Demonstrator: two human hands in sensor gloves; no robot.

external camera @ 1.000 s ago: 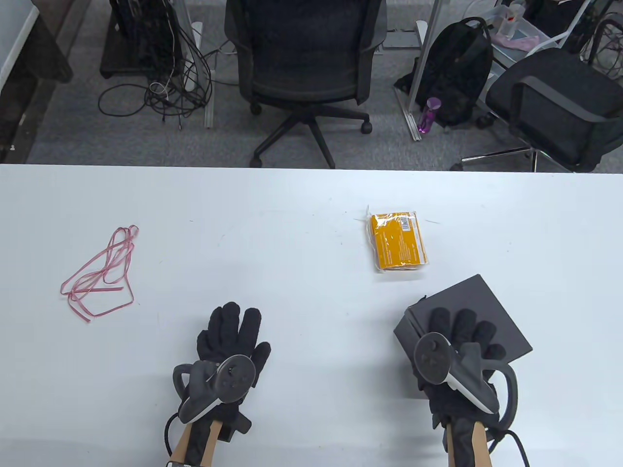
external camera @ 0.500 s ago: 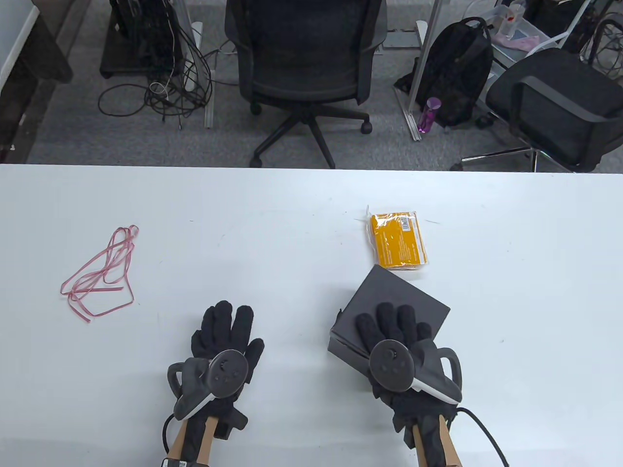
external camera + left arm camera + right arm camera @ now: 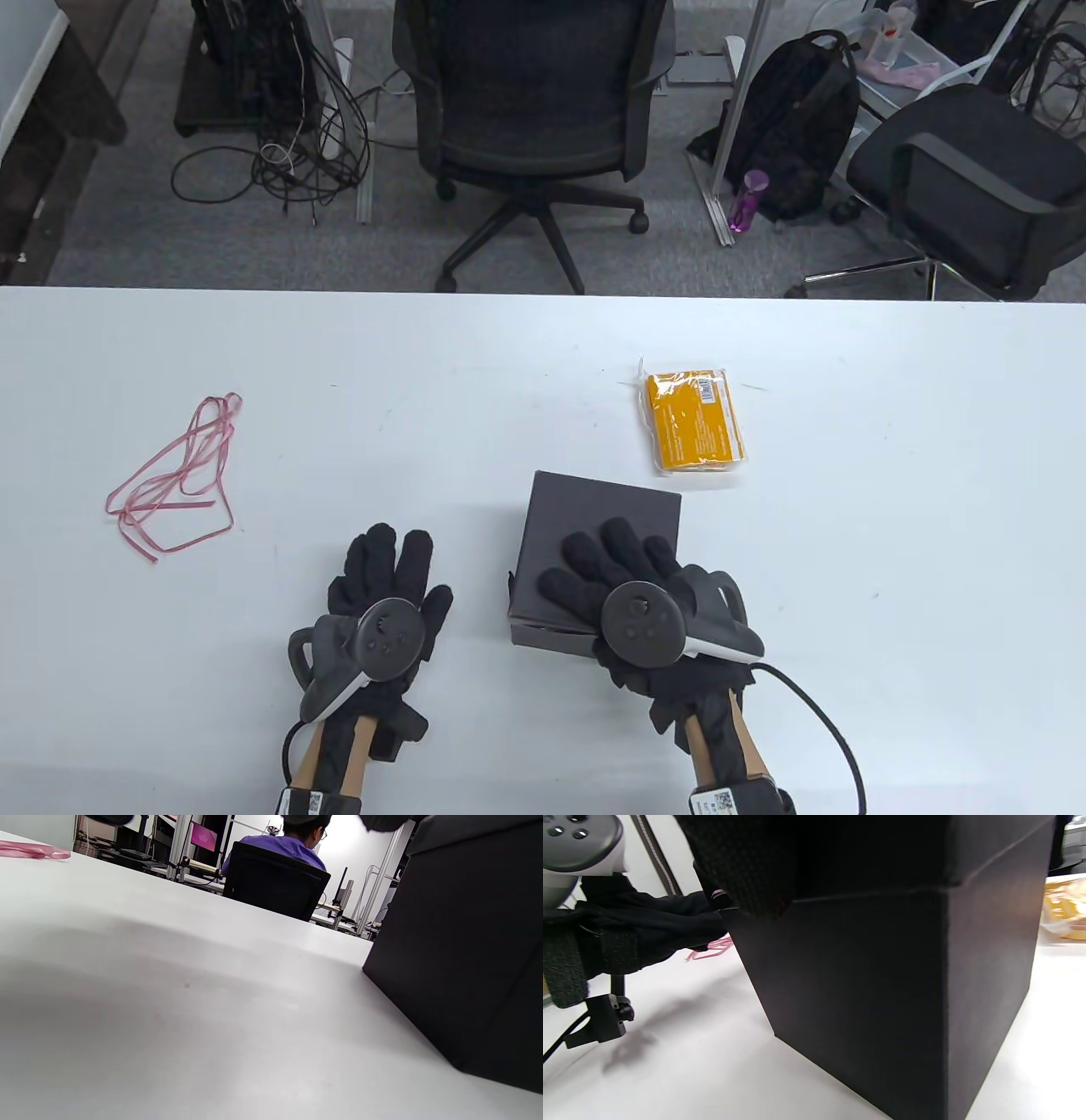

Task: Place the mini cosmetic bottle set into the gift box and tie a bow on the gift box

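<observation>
1. The dark gift box (image 3: 604, 518) has been slid to the left across the white table (image 3: 475, 407) in the last second. It is now set just at 3 o'clock of the left hand (image 3: 386, 594).
2. The right hand (image 3: 615, 564) is laid flat on the box lid, with fingers spread and nothing gripped.
3. The left hand is rested open on the table, and nothing is held.
4. The box is now between both hands, so the lid can likely be lifted next.
5. The bottle set (image 3: 694, 419) is seen at 1 o'clock of the box, close by. It is a small orange block in shiny, crinkly plastic.
6. The box is made of stiff, dull card with sharp corners.
7. The thin pink ribbon (image 3: 174, 480) is left in loose loops, far off at 9 o'clock.
</observation>
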